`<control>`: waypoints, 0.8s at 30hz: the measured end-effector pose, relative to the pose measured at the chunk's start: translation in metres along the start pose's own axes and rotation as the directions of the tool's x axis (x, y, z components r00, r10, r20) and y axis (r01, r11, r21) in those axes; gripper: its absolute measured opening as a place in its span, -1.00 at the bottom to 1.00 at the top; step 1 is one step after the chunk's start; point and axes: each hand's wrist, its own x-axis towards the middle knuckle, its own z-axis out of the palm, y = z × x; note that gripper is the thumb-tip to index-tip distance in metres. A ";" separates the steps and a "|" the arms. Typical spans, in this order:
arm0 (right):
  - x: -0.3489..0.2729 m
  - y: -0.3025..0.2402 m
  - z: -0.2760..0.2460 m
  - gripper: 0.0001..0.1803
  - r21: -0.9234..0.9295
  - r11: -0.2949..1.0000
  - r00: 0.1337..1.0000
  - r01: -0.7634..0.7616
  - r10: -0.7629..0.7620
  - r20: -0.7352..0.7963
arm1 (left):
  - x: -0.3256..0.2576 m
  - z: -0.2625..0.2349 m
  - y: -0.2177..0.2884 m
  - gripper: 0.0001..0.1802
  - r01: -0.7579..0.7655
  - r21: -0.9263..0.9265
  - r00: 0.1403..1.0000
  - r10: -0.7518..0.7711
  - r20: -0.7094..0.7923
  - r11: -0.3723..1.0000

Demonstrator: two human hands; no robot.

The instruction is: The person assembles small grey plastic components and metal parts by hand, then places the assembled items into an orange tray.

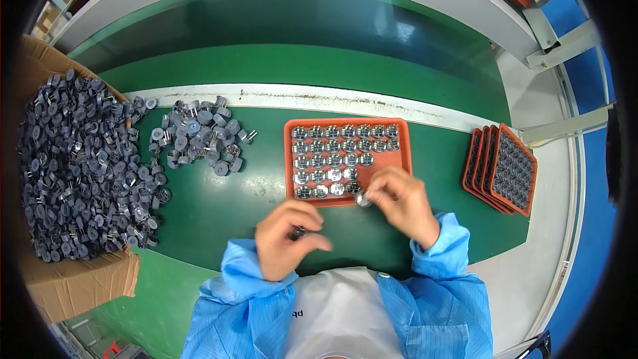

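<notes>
An orange-red tray (289, 153) lies on the green table in front of me, with rows of small round metal-faced components (332, 160) in it. Its lower right part shows bare tray floor. My right hand (401, 203) is at the tray's near edge, pinching a small round component (362, 199) between thumb and fingers. Left of it, just below the tray, my left hand (286, 236) curls around another small dark component (298, 233), mostly hidden by the fingers. The thumb of that hand points right, slightly blurred.
A cardboard box (116, 276) on the left is heaped with grey round components (80, 166). A smaller pile (203, 134) lies on the table beside it. Several filled orange-red trays (502, 169) lean together at the right. A white rail (266, 96) crosses behind the tray.
</notes>
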 end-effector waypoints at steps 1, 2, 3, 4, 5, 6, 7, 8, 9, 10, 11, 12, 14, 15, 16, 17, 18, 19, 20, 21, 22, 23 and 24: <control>0.007 0.009 -0.004 -0.86 -0.019 0.998 0.998 -0.059 0.059 -0.030 | -0.001 -0.004 0.004 -0.69 0.131 -0.236 0.988 -0.146 -0.051 0.963; 0.011 0.017 -0.003 -0.86 -0.076 0.997 0.998 -0.010 0.005 -0.067 | 0.000 -0.008 0.005 -0.59 0.297 -0.465 0.932 -0.359 -0.049 0.834; 0.015 0.025 0.000 -0.85 -0.124 0.992 0.995 0.010 -0.021 -0.094 | 0.002 -0.012 0.005 -0.62 0.332 -0.649 0.895 -0.447 -0.013 0.684; 0.016 0.031 0.001 -0.85 -0.167 0.986 0.993 0.004 -0.023 -0.113 | 0.005 -0.016 0.004 -0.64 0.328 -0.808 0.862 -0.504 0.044 0.490; 0.016 0.036 0.004 -0.84 -0.192 0.981 0.988 0.038 -0.066 -0.142 | 0.007 -0.020 0.003 -0.66 0.300 -0.916 0.831 -0.544 0.113 0.268; 0.016 0.040 0.007 -0.83 -0.209 0.977 0.983 0.047 -0.082 -0.163 | 0.008 -0.023 0.002 -0.69 0.310 -0.936 0.881 -0.420 0.218 0.166; 0.016 0.043 0.011 -0.81 -0.214 0.975 0.979 0.053 -0.093 -0.180 | 0.007 -0.024 0.002 -0.73 0.366 -0.908 0.813 -0.545 0.206 0.202; 0.016 0.045 0.014 -0.81 -0.253 0.965 0.970 0.072 -0.127 -0.207 | 0.004 -0.023 0.003 -0.76 0.409 -0.880 0.774 -0.602 0.194 0.242; 0.017 0.046 0.015 -0.81 -0.277 0.958 0.963 0.079 -0.145 -0.225 | 0.001 -0.023 0.004 -0.77 0.441 -0.854 0.751 -0.634 0.181 0.278; 0.017 0.047 0.017 -0.80 -0.294 0.952 0.959 0.086 -0.159 -0.233 | -0.001 -0.023 0.003 -0.67 0.478 -0.800 0.781 -0.593 0.197 0.364; 0.018 0.047 0.017 -0.78 -0.332 0.937 0.955 0.111 -0.193 -0.227 | -0.003 -0.022 0.003 -0.63 0.487 -0.707 0.820 -0.547 0.168 0.513; 0.019 0.046 0.017 -0.77 -0.353 0.930 0.956 0.107 -0.194 -0.222 | -0.004 -0.021 0.003 -0.59 0.479 -0.594 0.856 -0.494 0.153 0.646; 0.021 0.040 0.018 -0.76 -0.409 0.906 0.954 0.108 -0.210 -0.214 | -0.005 -0.017 0.003 -0.50 0.472 -0.407 0.877 -0.462 0.129 0.782; 0.022 0.035 0.018 -0.76 -0.441 0.890 0.951 0.113 -0.226 -0.213 | -0.005 -0.015 0.003 -0.50 0.410 -0.256 0.912 -0.398 0.096 0.876; 0.021 0.028 0.018 -0.75 -0.462 0.878 0.944 0.122 -0.247 -0.219 | -0.005 -0.014 0.003 -0.51 0.339 -0.077 0.939 -0.333 0.081 0.937; 0.020 0.020 0.018 -0.74 -0.418 0.896 0.945 0.152 -0.256 -0.205 | -0.004 -0.011 0.003 -0.51 0.263 0.093 0.960 -0.270 0.075 0.960; 0.016 0.011 0.019 -0.73 -0.363 0.913 0.941 0.186 -0.272 -0.200 | -0.004 -0.008 0.002 -0.43 0.140 0.287 0.986 -0.161 0.050 0.948; 0.011 0.001 0.020 -0.72 -0.297 0.932 0.941 0.208 -0.274 -0.199 | -0.005 -0.005 0.002 -0.46 0.150 0.312 0.984 -0.171 0.042 0.938; 0.004 -0.009 0.021 -0.71 -0.181 0.952 0.952 0.247 -0.273 -0.138 | -0.007 -0.002 0.003 -0.48 0.192 0.334 0.977 -0.212 0.024 0.923; -0.001 -0.017 0.023 -0.71 -0.067 0.955 0.955 0.289 -0.292 -0.055 | -0.009 0.001 0.003 -0.50 0.245 0.358 0.964 -0.267 0.014 0.901; -0.007 -0.025 0.026 -0.70 -0.034 0.949 0.950 0.312 -0.312 0.002 | -0.010 0.000 0.002 -0.52 0.195 0.355 0.968 -0.238 0.080 0.914; -0.011 -0.030 0.030 -0.69 -0.008 0.952 0.949 0.307 -0.305 0.086 | -0.011 -0.002 0.000 -0.53 0.158 0.352 0.963 -0.223 0.154 0.923; -0.013 -0.032 0.033 -0.71 -0.013 0.932 0.928 0.361 -0.357 0.109 | -0.011 -0.003 -0.002 -0.55 0.135 0.353 0.951 -0.221 0.215 0.926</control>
